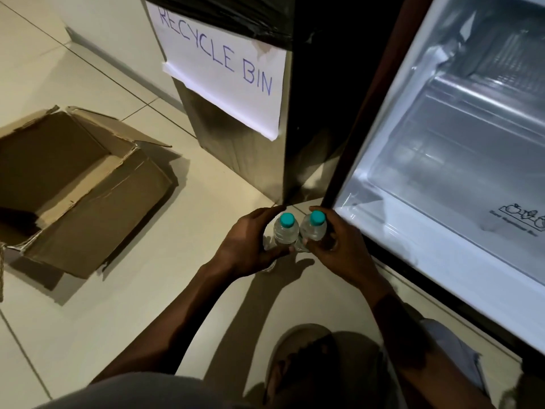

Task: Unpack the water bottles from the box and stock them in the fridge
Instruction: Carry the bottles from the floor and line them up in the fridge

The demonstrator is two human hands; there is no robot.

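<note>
A person looks down at their own two hands, held close together above a pale tiled floor (182, 231). The left hand (250, 240) wraps its fingers around one small clear water bottle (284, 231) with a teal cap; the right hand (339, 246) grips a second bottle (314, 228), the two bottles side by side and almost touching. Just to the right of the hands stands the open fridge (442, 172), its lit white shelves apparently bare. To do this step well, each bottle is probably best kept upright and gripped firmly around its body while it travels right, over the fridge's lower edge, then stood on a shelf. Well to the left of the hands sits an opened cardboard box (88, 184). Beyond the hands stands a steel bin (236, 143) with a paper sign reading "RECYCLE BIN".
</note>
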